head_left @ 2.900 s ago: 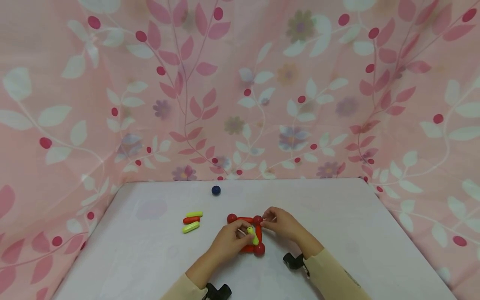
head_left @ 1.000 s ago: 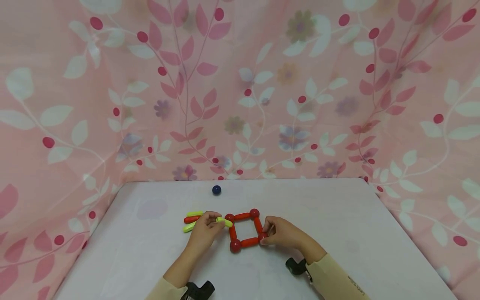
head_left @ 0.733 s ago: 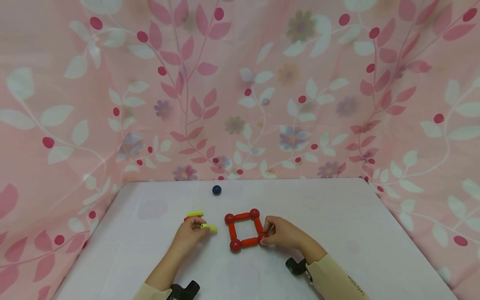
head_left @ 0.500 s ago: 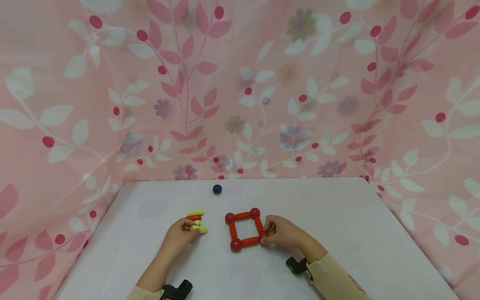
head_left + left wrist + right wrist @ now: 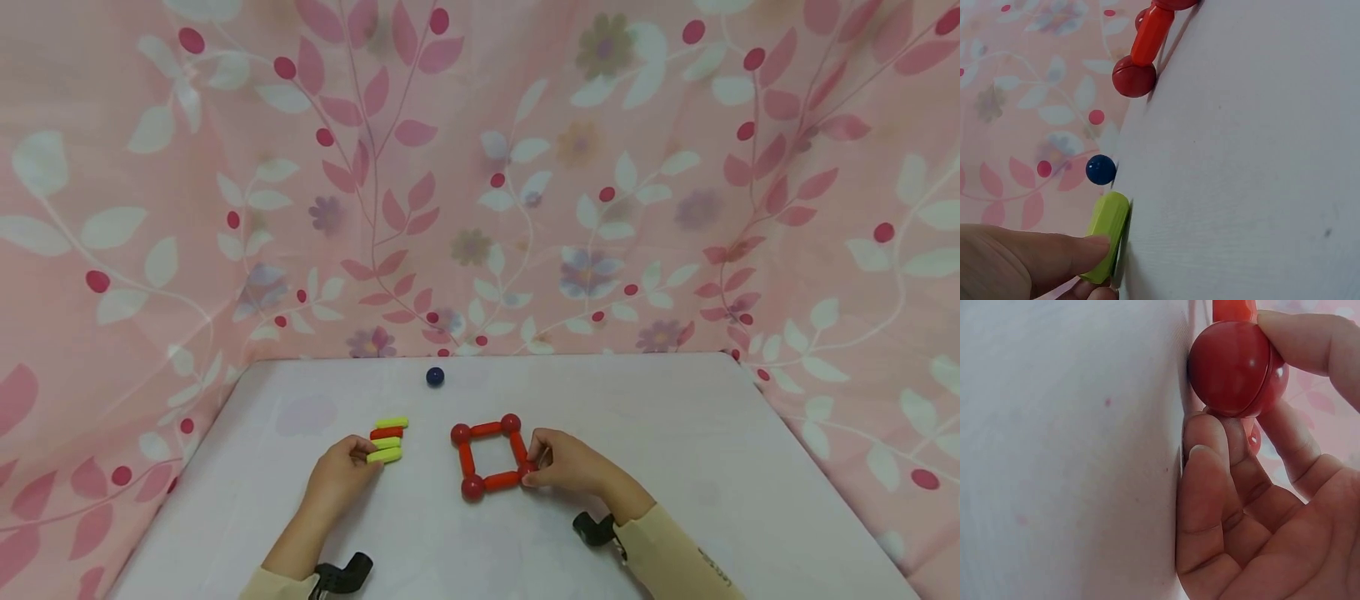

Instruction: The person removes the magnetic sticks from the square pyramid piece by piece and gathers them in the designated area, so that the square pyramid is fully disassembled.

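Note:
At the near end of a small row of toy building sticks, my left hand [image 5: 337, 477] pinches a yellow-green stick [image 5: 384, 456]. In the left wrist view the thumb presses on this stick [image 5: 1110, 215], low against the tabletop. Beside it lie another yellow-green stick [image 5: 388, 443], a red stick [image 5: 387, 433] and a farther yellow-green one [image 5: 392, 423]. My right hand [image 5: 573, 462] holds the near right corner of a flat square [image 5: 501, 482] made of red sticks and red balls. Up close, thumb and fingers are round that corner's red ball [image 5: 1229, 369].
A dark blue ball [image 5: 435, 377] stands alone near the back edge of the white table [image 5: 637, 400]. Behind the table hangs a pink floral curtain [image 5: 525, 250]. Black wrist cameras [image 5: 345, 573] sit on both forearms.
My left hand has carried the yellow-green stick from over the square leftward to the row of sticks. The square was turned and shifted slightly; lately my right hand stays at its corner.

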Demonstrator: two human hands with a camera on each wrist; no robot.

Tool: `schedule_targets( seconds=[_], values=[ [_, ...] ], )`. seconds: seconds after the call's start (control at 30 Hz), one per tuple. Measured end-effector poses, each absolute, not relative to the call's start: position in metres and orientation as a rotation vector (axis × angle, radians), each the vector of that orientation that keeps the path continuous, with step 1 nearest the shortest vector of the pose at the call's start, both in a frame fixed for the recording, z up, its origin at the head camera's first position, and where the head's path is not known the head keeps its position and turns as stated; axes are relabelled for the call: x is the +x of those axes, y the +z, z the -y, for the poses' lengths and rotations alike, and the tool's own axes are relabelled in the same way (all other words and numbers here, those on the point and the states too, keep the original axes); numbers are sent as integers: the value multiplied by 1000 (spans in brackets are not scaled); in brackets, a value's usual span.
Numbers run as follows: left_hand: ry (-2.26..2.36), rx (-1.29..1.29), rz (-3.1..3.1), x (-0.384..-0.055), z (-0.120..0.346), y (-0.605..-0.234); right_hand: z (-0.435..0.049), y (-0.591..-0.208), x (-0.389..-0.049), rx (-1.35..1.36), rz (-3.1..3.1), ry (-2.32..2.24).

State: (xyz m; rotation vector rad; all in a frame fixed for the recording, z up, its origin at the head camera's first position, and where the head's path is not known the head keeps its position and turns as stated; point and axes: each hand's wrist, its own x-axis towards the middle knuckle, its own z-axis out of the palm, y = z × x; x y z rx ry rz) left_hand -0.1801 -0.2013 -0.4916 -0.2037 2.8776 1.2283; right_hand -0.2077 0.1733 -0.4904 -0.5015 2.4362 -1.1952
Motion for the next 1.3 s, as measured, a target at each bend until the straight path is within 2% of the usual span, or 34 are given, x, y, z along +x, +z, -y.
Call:
schedule_targets(
  seconds=[0.37, 0.8, 1.3],
  values=[
    [1097, -154, -3036, -175, 182, -482, -172, -489, -209, -509, -2425, -1212],
    [1355, 257, -2705, -169, 119, -478, -169, -488, -208, -500, -2425, -1197],
    [1157, 575, -2763, -173, 73, -490, -172, -487, -209, -548, -2423, -1214]
  ],
)
